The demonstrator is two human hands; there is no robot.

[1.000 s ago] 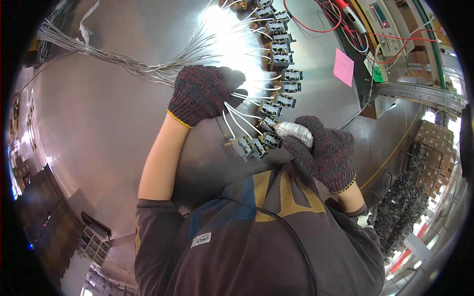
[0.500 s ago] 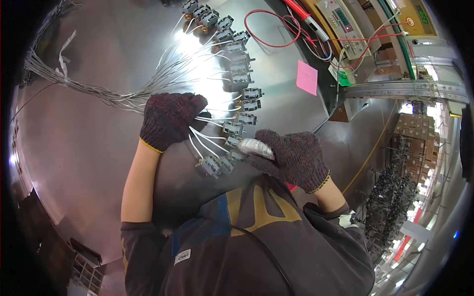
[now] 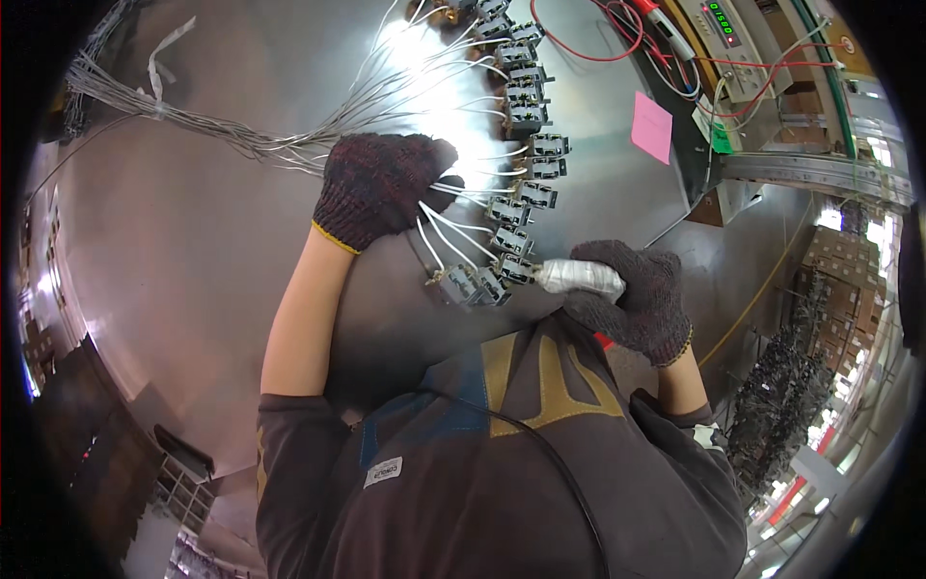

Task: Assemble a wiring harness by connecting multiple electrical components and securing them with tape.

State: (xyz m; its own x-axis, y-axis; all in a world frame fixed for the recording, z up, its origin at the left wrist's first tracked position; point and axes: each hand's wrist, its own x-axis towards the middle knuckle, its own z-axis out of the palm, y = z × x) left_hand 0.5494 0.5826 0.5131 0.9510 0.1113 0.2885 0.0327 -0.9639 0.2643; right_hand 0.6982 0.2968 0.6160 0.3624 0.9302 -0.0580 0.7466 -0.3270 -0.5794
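Note:
My left hand (image 3: 386, 188), in a dark knitted glove with a yellow cuff edge, is closed around a bundle of thin white wires (image 3: 289, 145). The wires fan out from it to a curved row of small grey-and-black connectors (image 3: 548, 145). In my gloved right hand (image 3: 641, 299) is a tool whose thick handle is wrapped in white film (image 3: 582, 277). The handle's left end meets or lies right beside one connector (image 3: 516, 268) near the row's close end; the tip itself I cannot make out. Two more connectors (image 3: 461, 284) lie just left of that one.
A pink paper note (image 3: 652, 128) lies on the metal table (image 3: 203, 251) to the right. Beyond it are a bench instrument (image 3: 738, 48) with a lit display, red leads (image 3: 584, 58) and a red-and-white probe (image 3: 666, 27). White tape (image 3: 164, 63) ties the wires at far left. Stacked cartons (image 3: 844, 280) stand at right.
The whole view has shifted, so the hands and table appear farther up and right. Green digits now show on the instrument's display. Both hands keep their holds.

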